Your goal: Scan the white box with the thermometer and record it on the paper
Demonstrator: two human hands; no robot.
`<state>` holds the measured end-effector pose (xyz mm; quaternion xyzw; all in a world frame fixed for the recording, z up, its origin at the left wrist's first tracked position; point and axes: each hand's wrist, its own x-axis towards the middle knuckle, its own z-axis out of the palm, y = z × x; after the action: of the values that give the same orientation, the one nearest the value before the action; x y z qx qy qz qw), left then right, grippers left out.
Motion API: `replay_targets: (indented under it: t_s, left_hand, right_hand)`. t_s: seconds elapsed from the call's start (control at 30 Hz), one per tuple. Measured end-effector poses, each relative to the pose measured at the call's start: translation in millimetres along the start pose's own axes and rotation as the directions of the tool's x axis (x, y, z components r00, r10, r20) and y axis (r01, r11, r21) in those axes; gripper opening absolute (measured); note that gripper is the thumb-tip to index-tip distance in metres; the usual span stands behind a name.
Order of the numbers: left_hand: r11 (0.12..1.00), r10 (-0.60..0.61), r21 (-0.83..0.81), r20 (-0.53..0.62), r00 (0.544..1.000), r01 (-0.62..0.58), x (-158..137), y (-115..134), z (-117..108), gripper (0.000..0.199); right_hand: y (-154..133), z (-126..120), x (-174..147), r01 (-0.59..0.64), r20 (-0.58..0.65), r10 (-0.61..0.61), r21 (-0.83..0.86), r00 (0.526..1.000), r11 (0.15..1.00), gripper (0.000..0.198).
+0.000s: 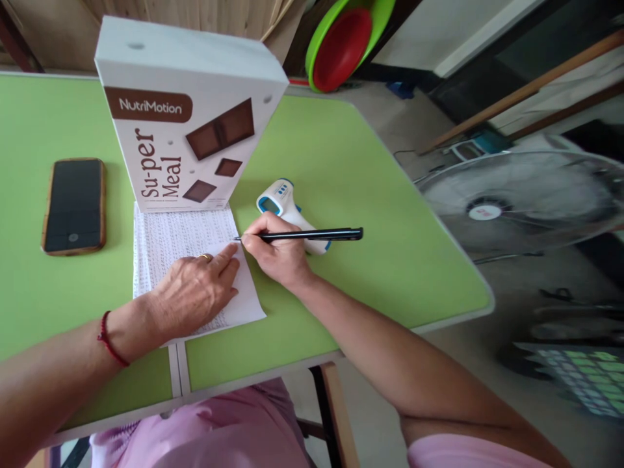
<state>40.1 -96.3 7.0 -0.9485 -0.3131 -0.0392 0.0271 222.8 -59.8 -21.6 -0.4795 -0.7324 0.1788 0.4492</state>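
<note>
My right hand (279, 253) is closed around a black pen (316, 234), its tip at the right edge of a handwritten sheet of paper (182, 240). Flat on that sheet lies my left hand (202, 286), fingers stretched toward the pen tip, with a ring on one finger. It hides part of the writing. Just behind the paper stands a white box (195, 110) with brown print reading "NutriMotion Su-per Meal". A white and blue infrared thermometer (283, 198) lies beside my right hand, which covers part of it.
On the left of the green table (370, 195) lies a phone (74, 207) in a brown case. A standing fan (487, 208) is beyond the right edge. Green and red basins (341, 49) are behind the table, and a wooden chair (338, 416) is at the front.
</note>
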Motion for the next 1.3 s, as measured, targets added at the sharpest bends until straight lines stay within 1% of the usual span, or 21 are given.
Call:
replay_targets:
  t_s: [0.17,0.33,0.47,0.63,0.73,0.9,1.07,1.3]
  left_hand:
    - [1.000,0.000,-0.006,0.006,1.000,0.000,-0.3,0.6,1.3,0.032]
    - [1.000,0.000,-0.009,-0.006,1.000,0.000,0.2,0.7,2.9,0.031]
    - [1.000,0.009,-0.005,-0.014,1.000,-0.009,-0.3,0.0,2.2,0.031]
    - [1.000,0.007,-0.005,-0.013,1.000,-0.007,-1.0,-0.4,1.6,0.031]
    - [1.000,0.007,-0.005,-0.008,1.000,-0.007,-0.2,-0.2,1.2,0.031]
    - [1.000,0.009,-0.002,-0.009,1.000,-0.009,0.7,-0.6,1.3,0.030]
    - [1.000,0.007,0.000,-0.008,1.000,-0.007,-0.4,-0.9,2.5,0.032]
    - [1.000,0.005,-0.008,0.002,1.000,-0.005,0.0,-0.4,1.9,0.032]
  right_hand:
    - [0.2,0.0,-0.8,0.005,-0.010,-0.005,-0.019,1.000,1.000,0.018]
    - [1.6,0.4,-1.8,0.009,-0.074,-0.011,-0.020,0.997,1.000,0.018]
    - [1.4,1.8,-0.8,-0.023,-0.065,0.022,-0.013,0.998,1.000,0.019]
    - [1.6,1.5,-0.1,0.005,-0.047,-0.004,0.006,0.999,1.000,0.019]
    - [2.0,0.9,-0.5,-0.006,-0.033,0.006,0.000,0.999,1.000,0.018]
    - [1.7,0.5,-0.9,-0.014,-0.051,0.014,-0.010,0.999,1.000,0.018]
    - [2.6,-1.6,-1.1,-0.018,-0.102,0.017,-0.014,0.995,1.000,0.018]
    - [4.5,-0.8,-0.7,-0.045,-0.081,0.045,-0.004,0.996,0.999,0.019]
